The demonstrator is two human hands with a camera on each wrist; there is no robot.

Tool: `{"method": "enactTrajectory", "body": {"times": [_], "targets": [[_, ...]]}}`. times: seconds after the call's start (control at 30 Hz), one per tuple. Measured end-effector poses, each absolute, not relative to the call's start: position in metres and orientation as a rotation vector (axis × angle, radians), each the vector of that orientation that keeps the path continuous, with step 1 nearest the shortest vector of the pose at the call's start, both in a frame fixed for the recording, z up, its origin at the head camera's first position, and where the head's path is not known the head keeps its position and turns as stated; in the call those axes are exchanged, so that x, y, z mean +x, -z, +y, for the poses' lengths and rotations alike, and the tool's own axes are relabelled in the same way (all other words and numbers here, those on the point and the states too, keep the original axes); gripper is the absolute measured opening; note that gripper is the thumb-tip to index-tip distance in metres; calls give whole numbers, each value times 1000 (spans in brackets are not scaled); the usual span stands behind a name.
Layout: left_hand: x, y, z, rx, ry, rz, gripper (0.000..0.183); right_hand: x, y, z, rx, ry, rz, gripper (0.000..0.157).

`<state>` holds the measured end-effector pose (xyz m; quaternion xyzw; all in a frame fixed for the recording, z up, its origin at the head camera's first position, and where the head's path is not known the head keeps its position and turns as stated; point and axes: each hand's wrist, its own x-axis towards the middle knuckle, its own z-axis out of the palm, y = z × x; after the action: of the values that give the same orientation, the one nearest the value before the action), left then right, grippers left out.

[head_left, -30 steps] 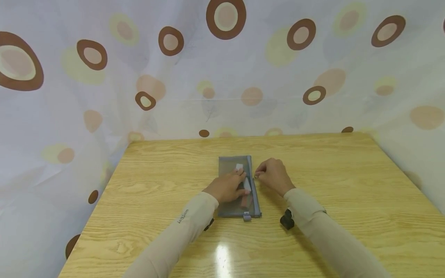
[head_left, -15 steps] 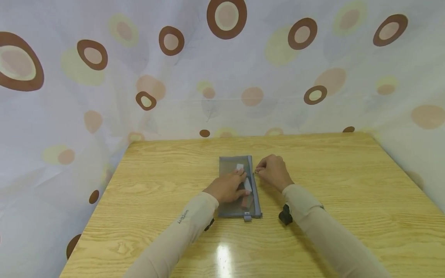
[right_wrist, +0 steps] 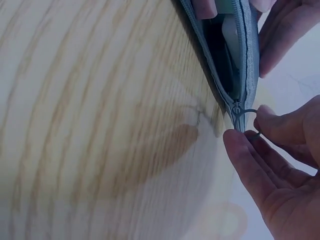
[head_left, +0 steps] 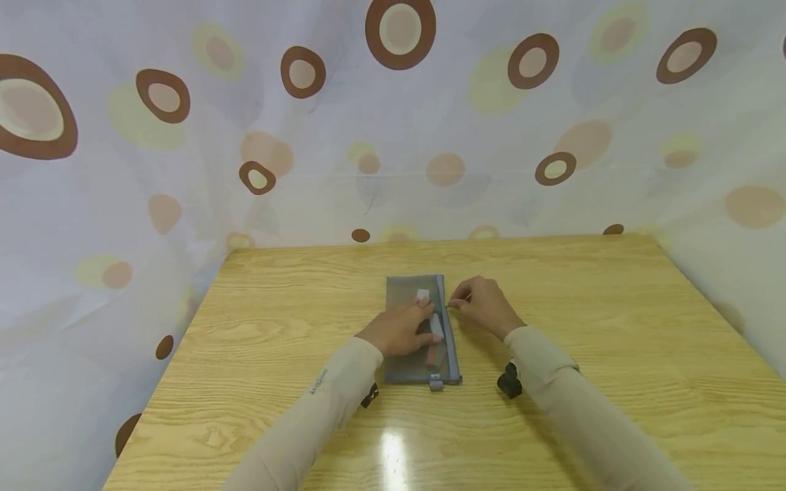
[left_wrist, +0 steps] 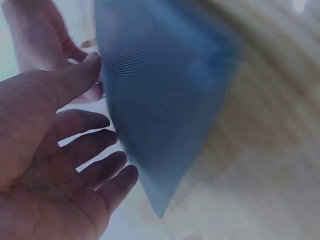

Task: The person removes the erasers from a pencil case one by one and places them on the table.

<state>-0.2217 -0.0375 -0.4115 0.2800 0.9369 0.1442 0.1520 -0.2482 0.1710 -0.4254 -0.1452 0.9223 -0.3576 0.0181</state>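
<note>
A grey mesh zipper pouch [head_left: 402,370] lies on the wooden table. Through its mesh show white pieces [head_left: 422,294] and a reddish-brown block [head_left: 432,356]. My left hand [head_left: 396,331] presses on the pouch, fingers spread and thumb near the zipper edge. Past those fingertips, the left wrist view has the pouch's side slanting down to a corner. Beside the zipper edge, my right hand [head_left: 486,305] pinches the ring-shaped zipper pull [right_wrist: 248,111] between thumb and fingers. In the right wrist view the zipper gapes above its slider [right_wrist: 236,106], with something pale [right_wrist: 231,37] inside.
Wood-grain tabletop [head_left: 276,307] surrounds the pouch. A white curtain [head_left: 344,123] printed with brown rings hangs behind and along both sides. A small fabric tab [head_left: 436,385] sticks out at the pouch's near end. Dark devices [head_left: 510,382] sit under the wrists.
My right hand has shifted slightly away from me along the zipper edge, keeping its pinch on the pull. My left hand and the pouch stay almost where they were.
</note>
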Motion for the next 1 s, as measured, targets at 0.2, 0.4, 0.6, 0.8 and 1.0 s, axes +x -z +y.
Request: {"method": "enactTrajectory", "body": {"times": [0.2,0.4,0.6,0.8,1.0], "targets": [[-229,405,-37,817,-432,2654,67,-247,423,169,-458,1095,2837,9],[-232,412,-39,815,-372,2651,74,-249,421,168,-461,1087,2825,12],[-231,413,-39,791,-421,2650,74,-252,421,168,-461,1070,2819,11],[-231,414,-37,792,-420,2650,74,-254,423,169,-416,1074,2825,10],[-231,417,-35,786,-405,2659,74,-257,427,168,-357,1117,2875,8]]}}
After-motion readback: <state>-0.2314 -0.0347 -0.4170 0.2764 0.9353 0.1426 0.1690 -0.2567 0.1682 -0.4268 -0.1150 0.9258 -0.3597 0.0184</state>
